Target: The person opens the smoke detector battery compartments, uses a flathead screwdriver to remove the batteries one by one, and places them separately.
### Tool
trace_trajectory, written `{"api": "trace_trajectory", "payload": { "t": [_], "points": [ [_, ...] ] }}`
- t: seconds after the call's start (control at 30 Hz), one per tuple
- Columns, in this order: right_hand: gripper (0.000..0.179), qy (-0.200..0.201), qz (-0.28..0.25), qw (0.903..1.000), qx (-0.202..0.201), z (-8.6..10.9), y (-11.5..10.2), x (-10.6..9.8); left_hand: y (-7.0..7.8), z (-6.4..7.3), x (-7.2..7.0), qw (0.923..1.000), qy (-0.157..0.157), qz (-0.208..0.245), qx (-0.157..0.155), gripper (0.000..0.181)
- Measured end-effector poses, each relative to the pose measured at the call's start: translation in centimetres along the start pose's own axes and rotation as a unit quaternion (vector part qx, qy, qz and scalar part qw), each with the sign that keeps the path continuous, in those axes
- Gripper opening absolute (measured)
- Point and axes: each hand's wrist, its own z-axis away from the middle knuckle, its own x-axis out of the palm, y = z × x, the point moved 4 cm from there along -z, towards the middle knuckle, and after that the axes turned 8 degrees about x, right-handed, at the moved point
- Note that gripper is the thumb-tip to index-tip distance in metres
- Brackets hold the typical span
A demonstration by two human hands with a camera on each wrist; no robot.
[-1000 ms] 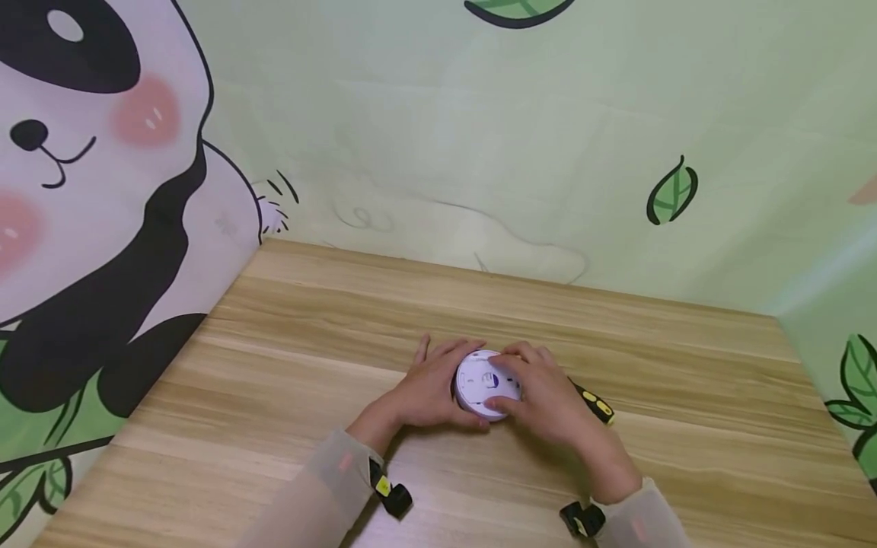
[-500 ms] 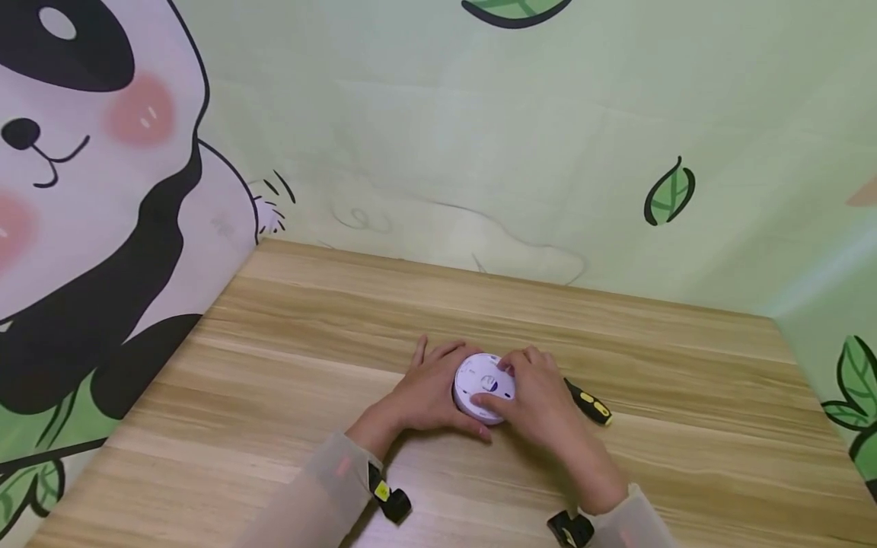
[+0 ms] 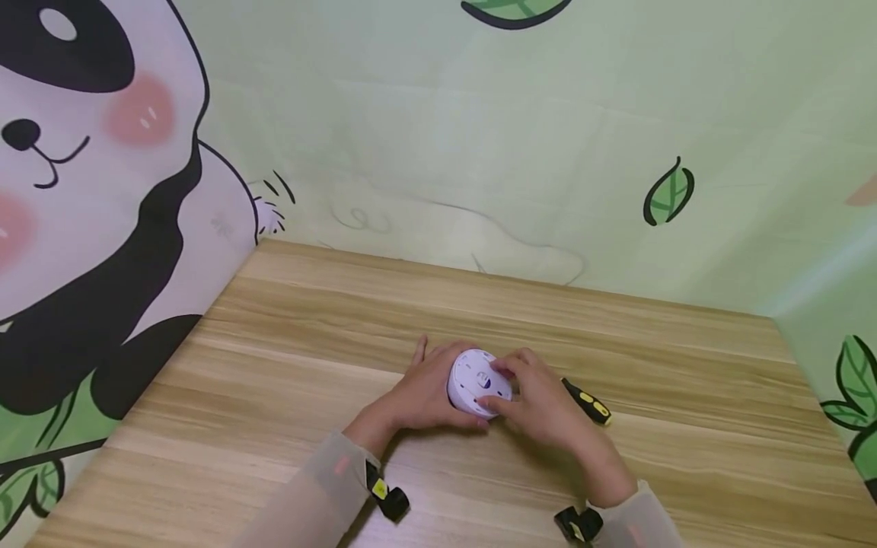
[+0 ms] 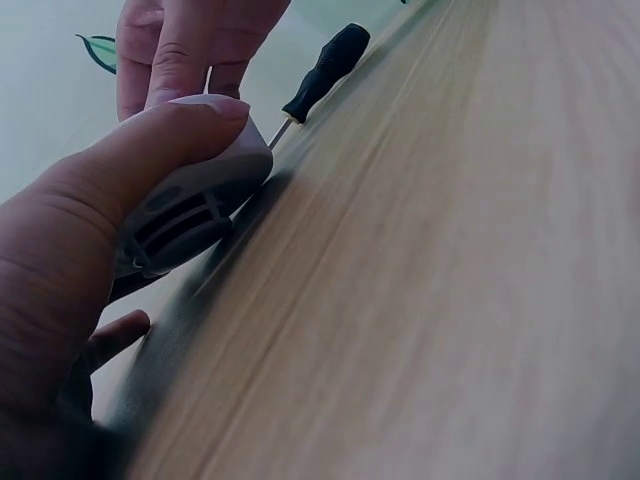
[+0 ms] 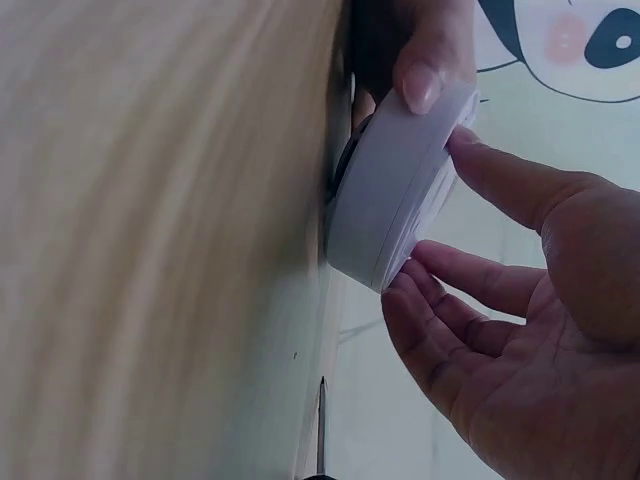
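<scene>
A round white smoke detector (image 3: 468, 384) is held tilted on the table, its flat back with slots and a small label facing up. My left hand (image 3: 426, 396) grips its left side, the thumb lying along the near rim. Dark vent slots show on the detector's side (image 4: 180, 225) in the left wrist view. My right hand (image 3: 551, 403) holds the back at its edge, with the thumb and fingertips (image 5: 405, 300) set apart on the rim in the right wrist view. Part of the detector's underside is hidden by my left hand.
A black and yellow screwdriver (image 3: 588, 402) lies on the wooden table (image 3: 329, 320) just right of my right hand. Its shaft points towards the detector in the left wrist view. Behind the table stands a pale green wall (image 3: 425, 137) with panda and leaf drawings.
My right hand's thumb and fingers have shifted over the detector's back and now sit nearer its right edge. The detector has tilted up and moved slightly left, still in my left hand.
</scene>
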Motion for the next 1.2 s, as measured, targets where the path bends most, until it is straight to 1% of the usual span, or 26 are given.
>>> {"api": "trace_trajectory", "payload": {
  "t": [0.2, 0.33, 0.57, 0.83, 1.07, 1.2],
  "points": [
    [0.057, 0.001, -0.011, 0.9998, -0.014, -0.05, 0.12, 0.17, -0.01, -0.02, 0.13, 0.9998, -0.006, -0.018, 0.0, 0.109],
    [0.059, 0.003, -0.006, 0.9997, -0.025, 0.03, 0.07, 0.29, 0.15, -0.01, 0.15, 0.9996, -0.009, -0.028, -0.003, 0.107],
    [0.062, 0.0, -0.002, 0.9983, -0.058, 0.15, -0.07, 0.23, 0.38, -0.02, -0.02, 0.9996, -0.015, -0.024, 0.001, 0.102],
    [0.065, -0.009, -0.005, 0.998, -0.062, 0.14, -0.01, 0.37, 0.37, -0.08, -0.05, 0.9997, -0.015, -0.017, 0.009, 0.102],
    [0.066, -0.008, 0.003, 0.9974, -0.072, 0.17, 0.04, 0.57, 0.24, -0.01, 0.03, 0.9997, -0.021, -0.012, 0.007, 0.105],
    [0.065, -0.009, 0.006, 0.9971, -0.075, 0.15, 0.08, 0.53, 0.29, -0.05, 0.0, 0.9997, -0.02, -0.011, 0.007, 0.105]
  ]
}}
